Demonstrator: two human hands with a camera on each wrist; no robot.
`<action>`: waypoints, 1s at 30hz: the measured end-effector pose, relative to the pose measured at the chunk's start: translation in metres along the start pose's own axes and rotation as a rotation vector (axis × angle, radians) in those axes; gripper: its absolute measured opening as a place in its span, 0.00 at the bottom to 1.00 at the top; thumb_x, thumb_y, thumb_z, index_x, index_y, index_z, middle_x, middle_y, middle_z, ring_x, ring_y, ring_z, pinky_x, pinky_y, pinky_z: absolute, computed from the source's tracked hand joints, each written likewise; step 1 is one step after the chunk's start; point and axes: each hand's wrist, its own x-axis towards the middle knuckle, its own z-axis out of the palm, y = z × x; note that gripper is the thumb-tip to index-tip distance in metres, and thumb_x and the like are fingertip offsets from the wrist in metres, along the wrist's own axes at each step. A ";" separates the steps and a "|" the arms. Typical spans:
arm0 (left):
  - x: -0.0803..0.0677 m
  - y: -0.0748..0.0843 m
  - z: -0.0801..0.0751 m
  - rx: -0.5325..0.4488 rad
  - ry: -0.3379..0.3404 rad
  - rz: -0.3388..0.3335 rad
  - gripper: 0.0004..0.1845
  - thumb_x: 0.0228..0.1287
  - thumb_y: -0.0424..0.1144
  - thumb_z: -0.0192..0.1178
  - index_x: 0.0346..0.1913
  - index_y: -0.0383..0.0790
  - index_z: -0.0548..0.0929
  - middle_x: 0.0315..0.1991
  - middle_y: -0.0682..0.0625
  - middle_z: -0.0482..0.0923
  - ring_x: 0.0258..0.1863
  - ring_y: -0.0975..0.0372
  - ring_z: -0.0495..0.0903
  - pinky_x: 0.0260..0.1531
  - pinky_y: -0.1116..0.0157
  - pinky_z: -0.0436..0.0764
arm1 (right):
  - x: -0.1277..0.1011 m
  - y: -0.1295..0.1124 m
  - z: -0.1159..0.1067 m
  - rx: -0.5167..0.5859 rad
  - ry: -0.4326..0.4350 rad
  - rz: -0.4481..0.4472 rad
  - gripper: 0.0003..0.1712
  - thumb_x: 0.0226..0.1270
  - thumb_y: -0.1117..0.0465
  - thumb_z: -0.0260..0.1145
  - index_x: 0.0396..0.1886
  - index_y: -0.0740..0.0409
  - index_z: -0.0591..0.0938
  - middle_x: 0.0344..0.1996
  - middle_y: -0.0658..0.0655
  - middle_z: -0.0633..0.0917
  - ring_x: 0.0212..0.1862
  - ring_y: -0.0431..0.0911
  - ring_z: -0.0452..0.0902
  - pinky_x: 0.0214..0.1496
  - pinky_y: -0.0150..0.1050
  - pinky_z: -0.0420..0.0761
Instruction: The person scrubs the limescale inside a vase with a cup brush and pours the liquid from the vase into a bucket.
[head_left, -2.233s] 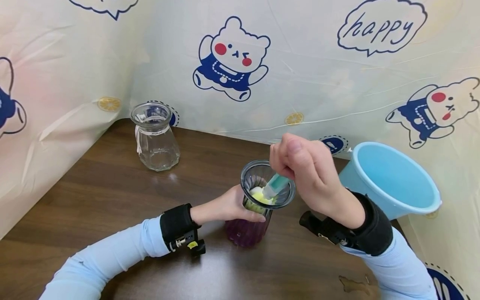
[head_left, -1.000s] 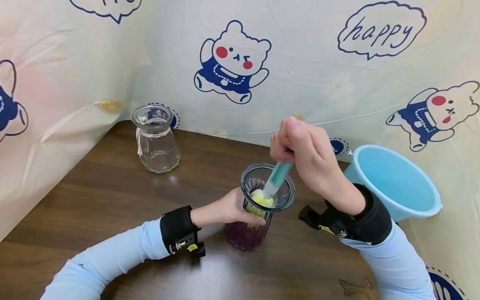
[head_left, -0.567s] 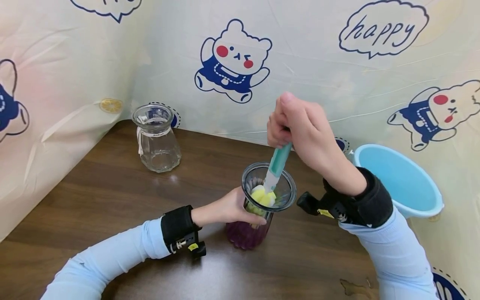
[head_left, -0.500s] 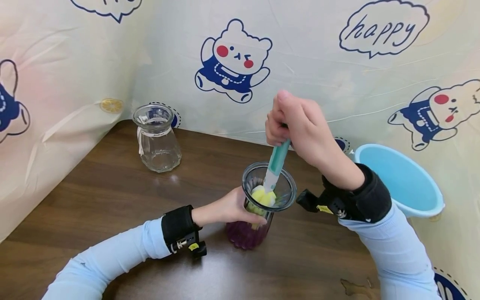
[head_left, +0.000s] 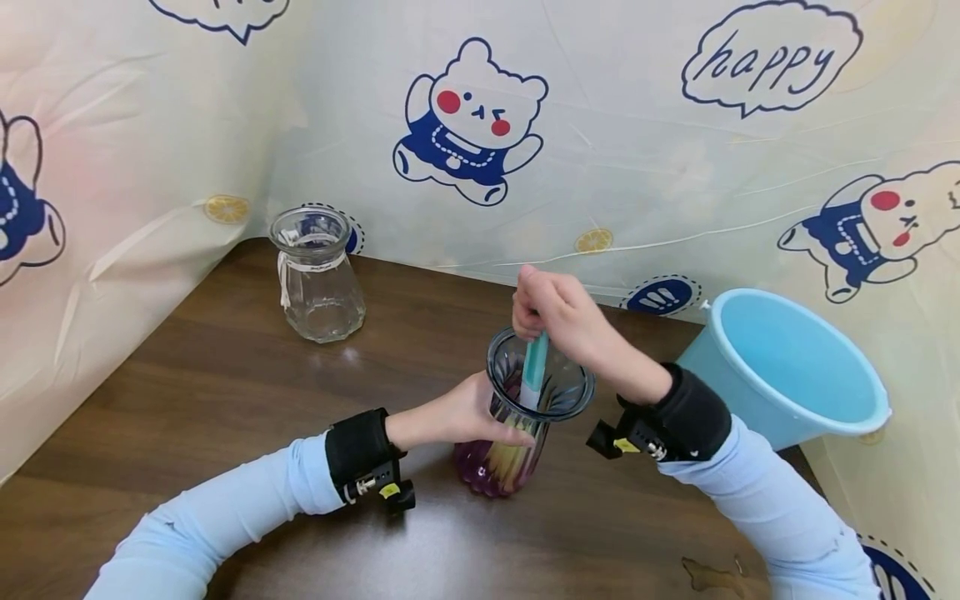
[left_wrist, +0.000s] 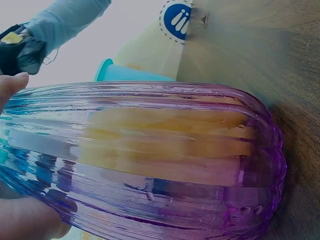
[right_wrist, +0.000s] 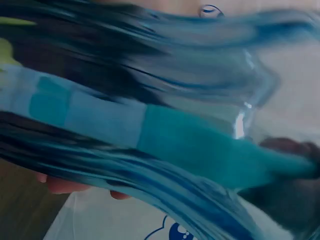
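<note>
The left hand [head_left: 457,412] grips the purple glass vase [head_left: 510,454] at mid-body. The right hand [head_left: 558,312], directly above the rim, clamps the teal brush handle [head_left: 534,371] inserted downward inside.

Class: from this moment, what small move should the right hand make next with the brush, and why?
Probably draw the brush back upward. The right hand sits at the vase rim, the yellow sponge reaches low inside, and the left hand steadies the vase.
</note>
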 end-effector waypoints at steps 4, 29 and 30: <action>0.000 0.000 0.000 0.005 -0.006 -0.018 0.33 0.44 0.35 0.70 0.53 0.31 0.65 0.44 0.45 0.72 0.43 0.63 0.69 0.45 0.69 0.72 | -0.002 0.006 0.002 0.000 0.005 0.004 0.26 0.75 0.58 0.35 0.14 0.62 0.57 0.12 0.56 0.59 0.17 0.50 0.58 0.24 0.36 0.64; 0.000 0.000 0.001 -0.095 -0.008 0.005 0.39 0.42 0.32 0.71 0.58 0.34 0.61 0.42 0.45 0.76 0.40 0.65 0.74 0.44 0.68 0.74 | -0.005 -0.052 -0.032 0.284 0.232 -0.140 0.26 0.75 0.55 0.35 0.14 0.57 0.55 0.10 0.53 0.55 0.16 0.46 0.49 0.22 0.39 0.51; 0.000 0.000 0.001 -0.096 -0.007 0.007 0.39 0.42 0.32 0.71 0.58 0.34 0.61 0.42 0.46 0.76 0.40 0.65 0.74 0.44 0.67 0.74 | -0.005 -0.051 -0.032 0.291 0.239 -0.135 0.26 0.75 0.54 0.35 0.14 0.57 0.55 0.10 0.52 0.55 0.16 0.46 0.49 0.22 0.39 0.51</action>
